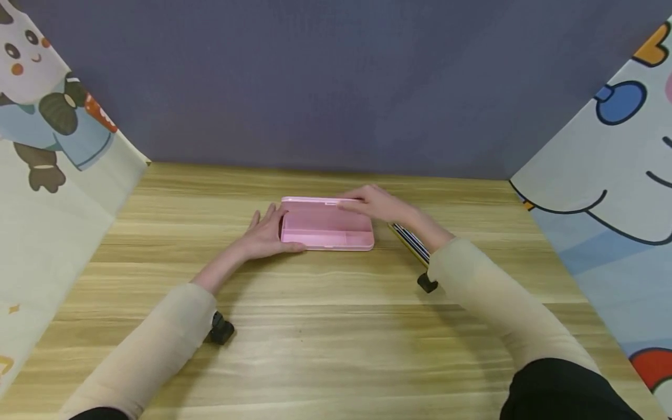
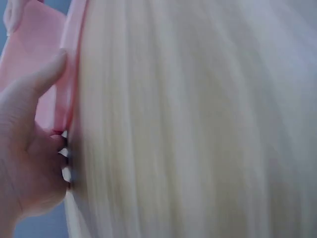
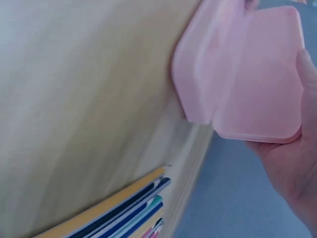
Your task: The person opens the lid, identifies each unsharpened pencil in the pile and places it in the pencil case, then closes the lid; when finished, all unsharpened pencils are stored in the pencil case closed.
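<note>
A pink pencil case (image 1: 325, 230) lies open in the middle of the wooden table (image 1: 336, 326), its lid (image 1: 315, 201) raised at the back. My left hand (image 1: 265, 233) lies with straight fingers against the case's left end, the thumb along the front edge; in the left wrist view the thumb of this hand (image 2: 25, 129) presses on the pink case (image 2: 29, 49). My right hand (image 1: 375, 204) grips the lid's top edge at the right. The right wrist view shows the half-open case (image 3: 257, 74) held in my right hand (image 3: 297, 168).
Several striped pencils (image 1: 412, 242) lie in a row on the table under my right wrist, also seen as pencils (image 3: 124, 213) in the right wrist view. Cartoon-print cloth panels (image 1: 47, 175) stand at both sides, a dark purple wall (image 1: 336, 87) behind.
</note>
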Demonstrator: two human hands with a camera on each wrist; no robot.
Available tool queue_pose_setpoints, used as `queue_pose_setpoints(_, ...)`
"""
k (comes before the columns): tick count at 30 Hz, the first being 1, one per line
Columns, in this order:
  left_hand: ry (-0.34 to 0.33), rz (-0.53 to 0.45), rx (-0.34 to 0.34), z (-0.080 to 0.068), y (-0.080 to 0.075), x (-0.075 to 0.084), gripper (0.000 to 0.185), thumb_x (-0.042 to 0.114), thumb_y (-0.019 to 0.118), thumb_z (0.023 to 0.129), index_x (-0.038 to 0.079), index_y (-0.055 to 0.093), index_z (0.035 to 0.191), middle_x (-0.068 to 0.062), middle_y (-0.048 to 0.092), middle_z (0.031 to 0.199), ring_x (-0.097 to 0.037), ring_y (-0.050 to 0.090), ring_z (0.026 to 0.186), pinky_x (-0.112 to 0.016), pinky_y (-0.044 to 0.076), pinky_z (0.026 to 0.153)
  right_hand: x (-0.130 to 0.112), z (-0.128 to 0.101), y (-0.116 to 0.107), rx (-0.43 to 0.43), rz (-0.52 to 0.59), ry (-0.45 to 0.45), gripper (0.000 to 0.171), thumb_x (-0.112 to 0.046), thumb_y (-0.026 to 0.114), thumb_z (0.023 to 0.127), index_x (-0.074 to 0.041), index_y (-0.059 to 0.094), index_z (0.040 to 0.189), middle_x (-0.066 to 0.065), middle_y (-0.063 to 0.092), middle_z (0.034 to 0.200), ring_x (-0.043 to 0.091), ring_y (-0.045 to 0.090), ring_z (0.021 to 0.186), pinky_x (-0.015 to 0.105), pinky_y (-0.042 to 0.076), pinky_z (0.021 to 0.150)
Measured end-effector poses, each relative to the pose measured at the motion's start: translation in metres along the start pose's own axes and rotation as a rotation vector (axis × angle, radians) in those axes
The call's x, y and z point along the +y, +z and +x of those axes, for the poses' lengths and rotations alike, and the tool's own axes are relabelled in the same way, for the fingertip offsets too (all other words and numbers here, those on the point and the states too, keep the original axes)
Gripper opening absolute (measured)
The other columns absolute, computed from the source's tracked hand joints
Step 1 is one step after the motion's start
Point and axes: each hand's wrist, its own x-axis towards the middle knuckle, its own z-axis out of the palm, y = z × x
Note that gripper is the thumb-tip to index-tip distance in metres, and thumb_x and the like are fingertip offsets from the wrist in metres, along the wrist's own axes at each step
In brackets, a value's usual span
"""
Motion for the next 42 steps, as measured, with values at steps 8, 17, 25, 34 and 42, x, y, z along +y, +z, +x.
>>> queue_pose_setpoints(8, 0.002, -0.015, -0.029, 0.001, -0.004, -0.003, 0.106, 0.056, 0.076, 0.084, 0.011, 0.021, 0.163, -0.026, 0.012, 0.171, -0.043, -0.002, 0.161, -0.063, -0.010, 0.130, 0.010, 0.017, -0.016, 0.179, 0.039, 0.049, 0.026, -0.026, 0.059, 0.106, -0.011, 0.077, 0.116, 0.010, 0.077, 0.112, 0.020, 0.066, 0.093, 0.036, 0.054, 0.085)
queue_pose_setpoints(17, -0.005, -0.010, -0.031, 0.003, -0.004, -0.004, 0.104, 0.055, 0.077, 0.084, 0.008, 0.026, 0.161, -0.026, 0.016, 0.171, -0.044, 0.001, 0.161, -0.066, -0.006, 0.130, 0.028, 0.021, -0.017, 0.233, 0.041, 0.112, 0.032, -0.025, 0.052, 0.109, -0.010, 0.070, 0.131, 0.012, 0.072, 0.129, 0.022, 0.061, 0.099, 0.036, 0.049, 0.086)
queue_pose_setpoints(25, -0.021, -0.011, -0.055, 0.002, -0.005, -0.001, 0.105, 0.054, 0.078, 0.083, 0.003, 0.027, 0.159, -0.029, 0.017, 0.169, -0.046, 0.001, 0.161, -0.067, -0.005, 0.129, 0.040, 0.018, -0.017, 0.238, 0.088, 0.161, 0.036, -0.023, 0.045, 0.111, -0.010, 0.066, 0.137, 0.017, 0.068, 0.134, 0.029, 0.065, 0.100, 0.050, 0.062, 0.085)
queue_pose_setpoints(34, -0.010, -0.022, -0.057, 0.004, -0.008, 0.004, 0.102, 0.050, 0.079, 0.083, 0.002, 0.027, 0.157, -0.030, 0.019, 0.169, -0.047, 0.000, 0.160, -0.066, -0.005, 0.130, 0.044, 0.004, -0.027, 0.257, 0.120, 0.187, 0.040, -0.027, 0.044, 0.111, -0.013, 0.058, 0.146, 0.021, 0.068, 0.127, 0.038, 0.070, 0.100, 0.057, 0.062, 0.088)
queue_pose_setpoints(42, -0.005, -0.009, -0.067, 0.006, -0.009, 0.003, 0.102, 0.050, 0.078, 0.084, 0.003, 0.026, 0.158, -0.029, 0.016, 0.170, -0.045, -0.001, 0.161, -0.066, -0.006, 0.130, 0.048, -0.041, -0.043, 0.296, 0.133, 0.168, 0.050, -0.022, 0.051, 0.109, -0.014, 0.042, 0.158, 0.030, 0.066, 0.124, 0.046, 0.067, 0.109, 0.052, 0.062, 0.087)
